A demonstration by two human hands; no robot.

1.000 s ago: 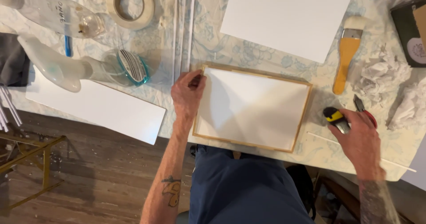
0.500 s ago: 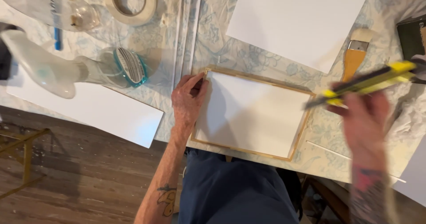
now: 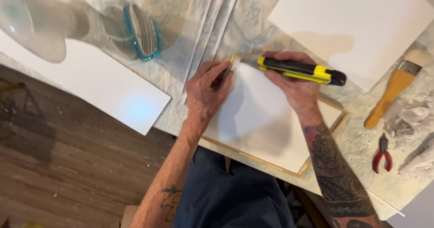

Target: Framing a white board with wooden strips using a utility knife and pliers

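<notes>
A white panel in a thin wooden frame (image 3: 266,119) lies on the table in front of me. My left hand (image 3: 205,92) presses its fingertips on the frame's far left corner. My right hand (image 3: 291,85) rests on the panel and grips a yellow and black utility knife (image 3: 300,70), held flat, with its tip pointing left at that same corner. The two hands sit close together over the corner.
A white sheet (image 3: 357,24) lies at the far right, a white board (image 3: 86,81) at the left edge. A wooden-handled brush (image 3: 393,90), red-handled pliers (image 3: 382,155), crumpled paper (image 3: 413,119), a clear plastic bottle (image 3: 43,22) and thin white strips (image 3: 212,24) surround the frame.
My right hand picked up the utility knife from the table's right side, carried it across and brought its tip down to the frame's far left corner. The view moved closer.
</notes>
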